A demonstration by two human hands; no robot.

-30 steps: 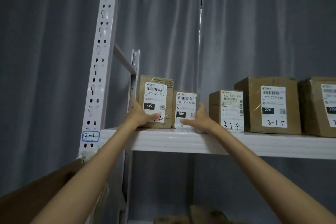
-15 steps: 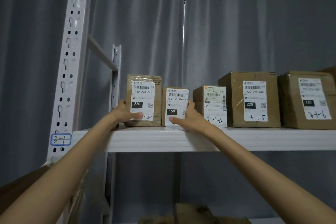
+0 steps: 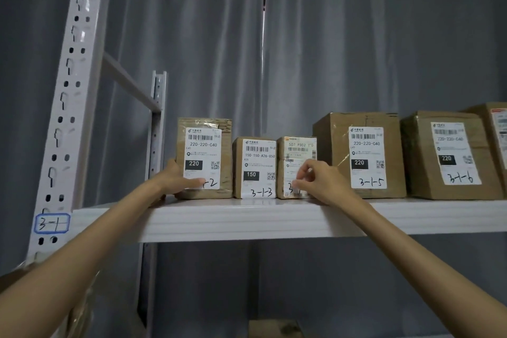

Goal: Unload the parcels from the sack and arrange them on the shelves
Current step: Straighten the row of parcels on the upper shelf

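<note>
Brown cardboard parcels (image 3: 359, 155) are showing white shipping labels (image 3: 367, 157) with black barcodes, black number blocks and black handwritten codes. The small parcel (image 3: 295, 151) is showing an orange strip along its label's top. The shelf board (image 3: 274, 219) is showing glossy white. The upright post (image 3: 70, 107) is showing white with paired dark holes and slots, plus a blue-outlined tag (image 3: 51, 223) with dark handwriting. The curtain (image 3: 356, 35) behind is showing grey, pleated folds.
</note>
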